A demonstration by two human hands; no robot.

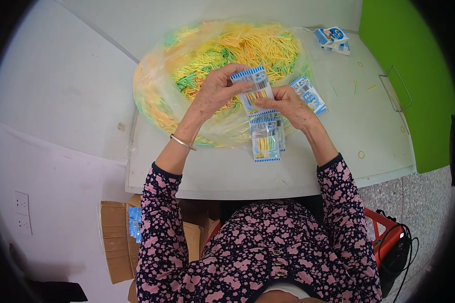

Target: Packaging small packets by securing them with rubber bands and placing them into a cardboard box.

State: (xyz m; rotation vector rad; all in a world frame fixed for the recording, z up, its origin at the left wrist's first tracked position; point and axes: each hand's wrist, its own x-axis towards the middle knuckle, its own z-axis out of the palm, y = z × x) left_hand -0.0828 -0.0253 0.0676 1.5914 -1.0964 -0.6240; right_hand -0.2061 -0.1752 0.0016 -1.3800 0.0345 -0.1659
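Note:
Between my two hands is a small clear packet (pixel 259 104) with blue-and-white checked ends and coloured sticks inside. My left hand (pixel 215 93) grips its upper left side, the thumb across the front. My right hand (pixel 292 107) pinches its right side. Just below, more such packets (pixel 266 140) lie overlapping on the table, yellow and green sticks showing through the top one. Another blue-and-white packet (pixel 310 96) rests beside my right hand, partly behind it. Beyond my hands sits a large, open clear plastic bag (pixel 154 86) full of thin yellow, green and orange sticks (pixel 268 48).
Several packets (pixel 332 38) are piled at the table's far right. Loose sticks (pixel 355 87), rubber bands (pixel 361 154) and a wire frame (pixel 395 88) lie near the green panel (pixel 404 65). Below the table's left side stands an open cardboard box (pixel 115 235) holding blue packets.

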